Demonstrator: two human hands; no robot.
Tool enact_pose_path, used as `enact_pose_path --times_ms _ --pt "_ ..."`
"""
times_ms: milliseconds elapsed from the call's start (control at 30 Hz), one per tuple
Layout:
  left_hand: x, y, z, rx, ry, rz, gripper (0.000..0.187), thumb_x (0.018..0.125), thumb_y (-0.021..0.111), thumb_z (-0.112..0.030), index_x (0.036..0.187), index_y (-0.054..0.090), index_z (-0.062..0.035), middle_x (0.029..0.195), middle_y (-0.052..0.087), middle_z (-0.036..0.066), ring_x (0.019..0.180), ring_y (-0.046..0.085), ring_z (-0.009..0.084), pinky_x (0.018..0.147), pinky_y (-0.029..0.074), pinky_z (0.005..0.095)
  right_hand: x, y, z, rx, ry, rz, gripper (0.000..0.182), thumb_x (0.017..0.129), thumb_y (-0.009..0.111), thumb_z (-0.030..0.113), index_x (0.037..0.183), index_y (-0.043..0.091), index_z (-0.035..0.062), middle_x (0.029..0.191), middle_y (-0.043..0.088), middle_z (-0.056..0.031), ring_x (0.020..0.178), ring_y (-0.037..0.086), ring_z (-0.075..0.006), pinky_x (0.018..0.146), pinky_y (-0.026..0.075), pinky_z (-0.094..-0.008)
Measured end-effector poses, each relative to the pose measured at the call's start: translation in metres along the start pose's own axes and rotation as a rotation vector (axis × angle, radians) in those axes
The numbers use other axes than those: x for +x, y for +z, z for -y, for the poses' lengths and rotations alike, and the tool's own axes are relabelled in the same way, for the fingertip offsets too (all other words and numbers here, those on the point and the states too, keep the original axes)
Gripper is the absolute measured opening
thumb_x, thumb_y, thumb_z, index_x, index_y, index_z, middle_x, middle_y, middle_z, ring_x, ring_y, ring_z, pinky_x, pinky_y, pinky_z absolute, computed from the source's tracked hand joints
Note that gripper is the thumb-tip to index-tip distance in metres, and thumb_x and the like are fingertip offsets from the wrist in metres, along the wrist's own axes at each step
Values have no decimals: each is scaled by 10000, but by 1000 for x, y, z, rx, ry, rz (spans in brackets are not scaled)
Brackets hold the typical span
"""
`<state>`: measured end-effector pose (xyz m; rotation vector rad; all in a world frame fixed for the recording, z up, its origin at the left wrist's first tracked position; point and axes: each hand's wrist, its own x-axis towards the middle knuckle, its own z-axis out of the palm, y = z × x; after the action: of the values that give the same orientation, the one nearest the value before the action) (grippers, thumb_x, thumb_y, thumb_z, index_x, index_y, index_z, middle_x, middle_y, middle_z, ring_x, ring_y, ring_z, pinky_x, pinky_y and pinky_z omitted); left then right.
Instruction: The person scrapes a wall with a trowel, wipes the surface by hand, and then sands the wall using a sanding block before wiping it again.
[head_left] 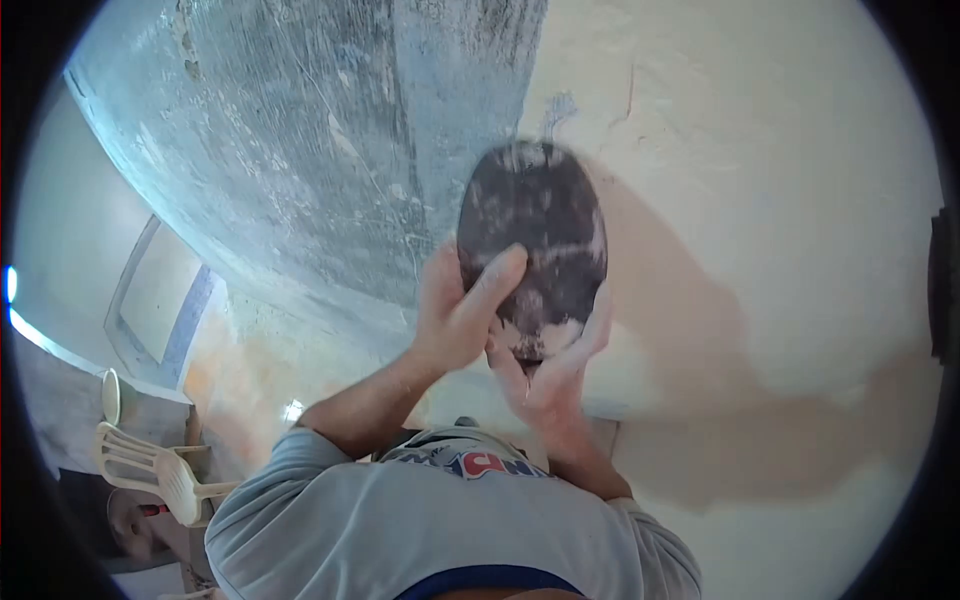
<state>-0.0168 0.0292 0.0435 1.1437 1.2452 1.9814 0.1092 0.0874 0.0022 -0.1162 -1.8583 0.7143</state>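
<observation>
A dark, oval, flat pad smeared with whitish dust is held up in front of the wall, its broad face toward me. My left hand grips its left edge, with the thumb laid across the face and the fingers hidden behind. Cupped around the lower end and right edge is my right hand. Both hands are pale with dust. Behind the pad, the wall shows a streaked grey-blue area on the left and a cream area on the right.
A cream plastic chair stands at the lower left, with a pale round object near it. Farther back on the left is a light doorway-like panel. A dark object shows at the right edge.
</observation>
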Motion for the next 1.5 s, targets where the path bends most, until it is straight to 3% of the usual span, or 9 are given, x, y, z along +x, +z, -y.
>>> enact_pose_path --times_ms 67,200,400,500,967,1133,1233,1367,1500 --pt "8 15 -28 -110 111 -62 247 995 572 -179 1072 651 42 910 709 36 769 642 93 670 526 248 11 -3 4 -133 20 32 1064 820 782 46 1473 -46 -98 1360 392 -337 1193 561 -420 1020 443 -493" --pt "1 15 -12 -59 145 -66 236 997 564 -158 1097 646 40 957 706 43 840 619 85 738 519 254 4 -1 -3 94 -7 41 1078 817 794 70 1477 -41 -105 1366 394 -347 1196 564 -412 1015 455 -486" --pt "9 12 -25 -92 154 -66 235 990 562 -143 1122 633 38 961 703 45 848 612 76 731 515 251 12 -6 6 -123 75 94 1050 868 711 52 1496 -125 -45 1439 298 -326 1262 478 -407 1050 398 -513" --pt "8 5 -20 -79 70 48 302 1003 533 -140 1243 563 40 1117 670 70 987 621 127 856 496 273 15 -2 1 -124 -14 -2 1048 821 800 114 1471 14 -131 1365 403 -350 1174 568 -429 1010 455 -489" --pt "9 12 -26 -69 133 4 295 998 529 -120 1242 571 40 1123 674 83 997 625 131 870 503 281 24 -9 8 65 -44 31 1039 816 794 76 1467 14 -146 1336 436 -345 1151 603 -404 992 474 -462" --pt "11 14 -33 -175 109 29 299 999 535 -119 1254 568 34 1134 671 81 1004 619 123 874 500 282 35 -19 18 -179 -61 81 1034 834 777 87 1471 -9 -129 1318 455 -356 1155 599 -433 982 482 -475" --pt "11 20 -22 -71 243 -64 264 1011 557 -166 1170 594 41 999 688 40 884 611 89 781 509 248 24 -12 4 125 -24 27 1044 817 805 135 1482 40 -114 1333 438 -389 1152 591 -463 957 507 -449" --pt "12 15 -31 -186 110 12 250 1011 549 -153 1158 604 42 1041 683 56 917 610 91 807 506 255 45 -25 33 -252 -24 105 1029 825 797 124 1480 42 -115 1306 482 -381 1086 634 -457 934 523 -437" --pt "7 19 -21 -150 142 -37 241 1006 551 -149 1150 612 35 1043 685 53 941 612 94 816 502 259 34 -24 21 -139 -21 105 1038 828 794 124 1485 24 -104 1298 493 -376 1066 646 -450 914 532 -434"
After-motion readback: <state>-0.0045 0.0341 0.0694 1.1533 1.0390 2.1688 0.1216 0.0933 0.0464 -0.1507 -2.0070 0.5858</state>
